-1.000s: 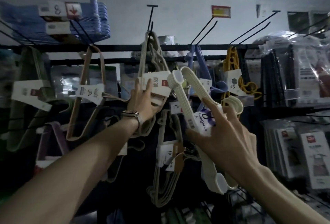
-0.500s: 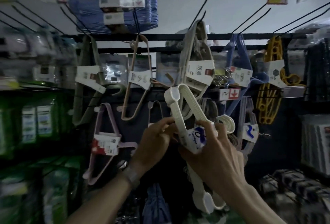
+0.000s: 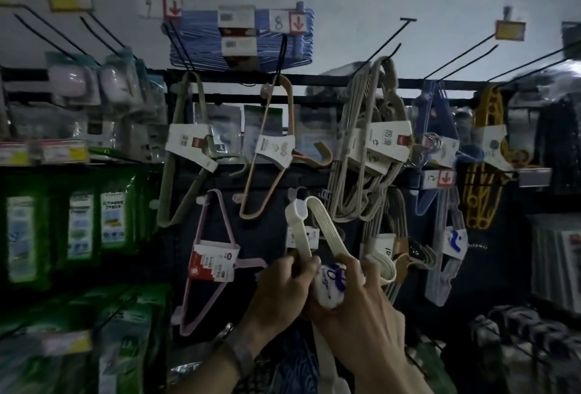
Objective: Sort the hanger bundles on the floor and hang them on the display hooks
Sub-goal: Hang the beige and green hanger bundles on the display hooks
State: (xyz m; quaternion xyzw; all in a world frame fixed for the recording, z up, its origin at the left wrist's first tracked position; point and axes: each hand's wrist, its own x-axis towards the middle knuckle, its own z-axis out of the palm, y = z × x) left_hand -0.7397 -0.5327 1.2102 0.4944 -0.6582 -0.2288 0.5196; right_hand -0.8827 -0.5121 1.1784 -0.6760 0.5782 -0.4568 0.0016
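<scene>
I hold a white hanger bundle (image 3: 309, 227) with a blue-and-white label in front of the display wall, its looped top raised toward a hook in the lower row. My left hand (image 3: 281, 294) grips one arm of the bundle. My right hand (image 3: 361, 308) grips it at the label. Behind it a small white bundle with a tag (image 3: 303, 238) hangs on the hook. A beige bundle (image 3: 374, 145), a pink bundle (image 3: 213, 261) and a tan hanger bundle (image 3: 273, 148) hang nearby.
Long black display hooks (image 3: 386, 40) jut from the wall above. Blue hangers (image 3: 242, 37) lie on top, blue (image 3: 437, 155) and yellow (image 3: 485, 155) bundles hang at the right. Green packages (image 3: 78, 230) fill shelves at the left, packaged goods (image 3: 553, 268) at the right.
My left hand came off the beige bundle on the upper hook and took hold of the white bundle. Both hands and the bundle dropped toward the lower row; my view swung left.
</scene>
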